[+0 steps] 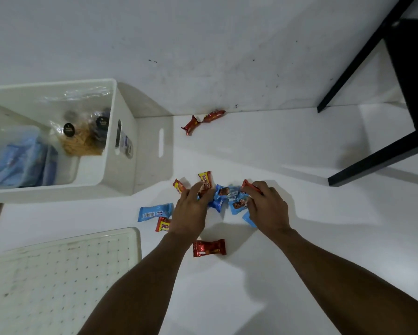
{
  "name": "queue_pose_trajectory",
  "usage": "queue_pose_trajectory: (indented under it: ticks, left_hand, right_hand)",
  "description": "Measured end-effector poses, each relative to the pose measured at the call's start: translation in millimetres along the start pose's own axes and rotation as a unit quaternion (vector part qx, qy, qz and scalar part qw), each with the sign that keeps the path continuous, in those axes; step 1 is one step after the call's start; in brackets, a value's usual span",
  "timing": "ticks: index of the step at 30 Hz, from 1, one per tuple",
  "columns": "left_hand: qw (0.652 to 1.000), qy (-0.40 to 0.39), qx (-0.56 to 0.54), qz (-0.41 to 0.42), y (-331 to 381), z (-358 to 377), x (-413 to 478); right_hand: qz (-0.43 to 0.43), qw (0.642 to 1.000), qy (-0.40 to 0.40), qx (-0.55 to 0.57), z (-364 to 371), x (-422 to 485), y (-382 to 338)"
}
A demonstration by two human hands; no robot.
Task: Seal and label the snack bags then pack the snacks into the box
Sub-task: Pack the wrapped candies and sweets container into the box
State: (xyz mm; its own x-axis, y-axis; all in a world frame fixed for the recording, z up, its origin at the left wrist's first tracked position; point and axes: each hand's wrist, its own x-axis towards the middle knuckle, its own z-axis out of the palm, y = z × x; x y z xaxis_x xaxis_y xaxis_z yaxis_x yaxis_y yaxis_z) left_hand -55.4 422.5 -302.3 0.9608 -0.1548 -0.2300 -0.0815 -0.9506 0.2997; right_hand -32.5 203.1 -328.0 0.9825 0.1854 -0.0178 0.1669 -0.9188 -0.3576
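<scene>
Two hands gathering small wrapped snacks on the white surface (pixel 299 262)
The left hand (pixel 191 211) curled its fingers on a yellow-and-red foil packet (pixel 205 180), and the right hand (pixel 269 206) pinched a red foil packet (pixel 249 185) — blue foil packets (pixel 221 193) lay between them, near the white plastic box (pixel 58 193).

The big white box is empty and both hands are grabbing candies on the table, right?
Not empty. In the head view the white box holds labelled snack bags; the left hand and right hand do grab candies on the table.
</scene>
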Motion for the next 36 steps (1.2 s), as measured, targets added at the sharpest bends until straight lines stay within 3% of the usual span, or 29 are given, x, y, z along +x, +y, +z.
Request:
queue_pose_trajectory:
  ticks: [5, 9, 22, 29, 36]
  left_hand:
    - [0.999, 0.012, -0.035, -0.004, -10.3, -25.2, -10.6]
    - [0.996, 0.068, -0.057, 0.015, -24.5, -55.3, -19.2]
    - [0.959, 0.266, -0.074, 0.058, -143.5, -194.2, -46.1]
    - [0.959, 0.248, -0.121, -0.066, -240.1, -226.5, -50.0]
    - [0.968, 0.169, -0.168, -0.082, -283.5, -223.1, -29.1]
  right_hand:
    - [0.014, 0.999, 0.038, 0.001, -25.1, 4.7, -11.3]
    - [0.003, 0.996, 0.084, 0.016, -46.6, 15.5, -46.6]
    - [-0.083, 0.974, 0.175, 0.115, -89.6, 79.7, -250.8]
    - [-0.113, 0.980, 0.087, 0.142, -60.8, 112.9, -360.1]
    - [-0.057, 0.990, 0.005, 0.128, -24.5, 138.5, -396.0]
